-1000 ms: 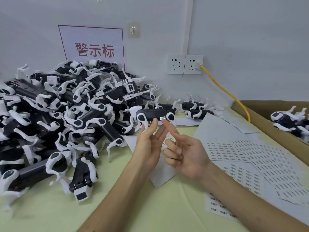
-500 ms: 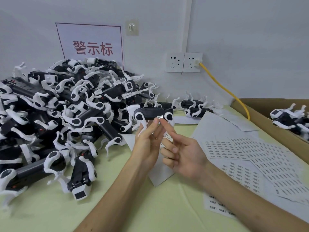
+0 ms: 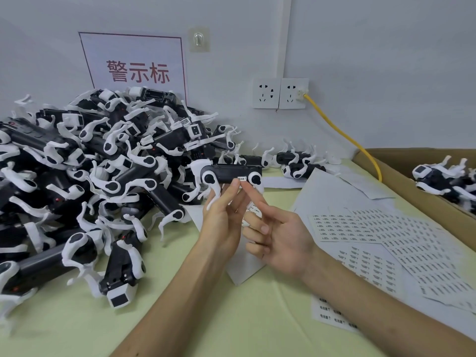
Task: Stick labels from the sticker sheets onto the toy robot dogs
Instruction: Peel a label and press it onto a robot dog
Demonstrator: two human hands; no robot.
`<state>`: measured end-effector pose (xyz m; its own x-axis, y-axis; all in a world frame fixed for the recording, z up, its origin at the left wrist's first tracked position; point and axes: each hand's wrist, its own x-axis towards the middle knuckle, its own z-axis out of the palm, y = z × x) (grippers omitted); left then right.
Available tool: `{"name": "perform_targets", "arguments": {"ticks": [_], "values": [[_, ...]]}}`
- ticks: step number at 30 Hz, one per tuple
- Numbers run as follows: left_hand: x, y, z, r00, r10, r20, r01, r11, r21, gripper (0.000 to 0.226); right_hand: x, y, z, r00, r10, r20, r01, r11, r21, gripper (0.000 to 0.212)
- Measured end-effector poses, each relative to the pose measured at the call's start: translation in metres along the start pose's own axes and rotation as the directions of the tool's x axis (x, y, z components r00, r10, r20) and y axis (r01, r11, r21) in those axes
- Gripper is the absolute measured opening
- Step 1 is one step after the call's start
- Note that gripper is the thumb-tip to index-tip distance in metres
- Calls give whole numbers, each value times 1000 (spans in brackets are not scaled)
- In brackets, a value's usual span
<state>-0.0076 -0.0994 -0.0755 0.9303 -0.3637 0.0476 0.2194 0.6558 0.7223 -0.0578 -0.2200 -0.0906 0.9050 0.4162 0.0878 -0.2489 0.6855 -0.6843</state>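
Observation:
My left hand (image 3: 223, 217) holds a black toy robot dog (image 3: 230, 173) with white legs up in front of me, fingers behind and under its body. A small white label (image 3: 242, 178) sits on the dog's side near its right end. My right hand (image 3: 277, 234) has its index finger stretched out, the tip touching the dog just below the label; the other fingers are curled. White sticker sheets (image 3: 381, 238) covered in small printed labels lie on the table to the right.
A big pile of black and white robot dogs (image 3: 90, 171) fills the left of the pale green table (image 3: 180, 305). More dogs lie in a cardboard box (image 3: 417, 186) at the right. A yellow cable (image 3: 342, 135) runs from the wall socket.
The view has shifted slightly. My right index finger stays at the label on the dog, pressing along its lower edge; my left hand keeps holding the dog in the same place.

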Motion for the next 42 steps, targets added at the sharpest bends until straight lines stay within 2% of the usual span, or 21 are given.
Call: {"name": "perform_targets", "arguments": {"ticks": [11, 25, 33, 35, 37, 40, 42], "values": [[-2, 2, 0, 999, -46, 19, 46, 999, -16, 53, 0, 0, 1, 1000, -8, -17, 8, 1000, -4, 44], [-5, 4, 4, 999, -41, -29, 41, 999, 4, 50, 0, 3, 2, 1000, 1, 10, -1, 1000, -25, 44], [-5, 5, 4, 997, -3, -73, 2, 1000, -12, 57, 0, 3, 2, 1000, 8, 4, -8, 1000, -21, 45], [-5, 5, 5, 996, 12, -88, -13, 1000, -20, 51, 0, 3, 2, 1000, 7, 0, -7, 1000, -23, 44], [-5, 2, 4, 992, 71, -107, -71, 997, 8, 25, 0, 3, 3, 1000, 2, -11, -3, 1000, -27, 44], [-3, 1, 3, 975, 172, -141, -162, 983, 83, 46, -1, 2, 4, 1000, -2, -17, 2, 1000, -27, 44], [-2, 0, 3, 965, 211, -155, -197, 975, 104, 47, -1, 2, 4, 1000, 2, -18, -2, 1000, -26, 45]]}}
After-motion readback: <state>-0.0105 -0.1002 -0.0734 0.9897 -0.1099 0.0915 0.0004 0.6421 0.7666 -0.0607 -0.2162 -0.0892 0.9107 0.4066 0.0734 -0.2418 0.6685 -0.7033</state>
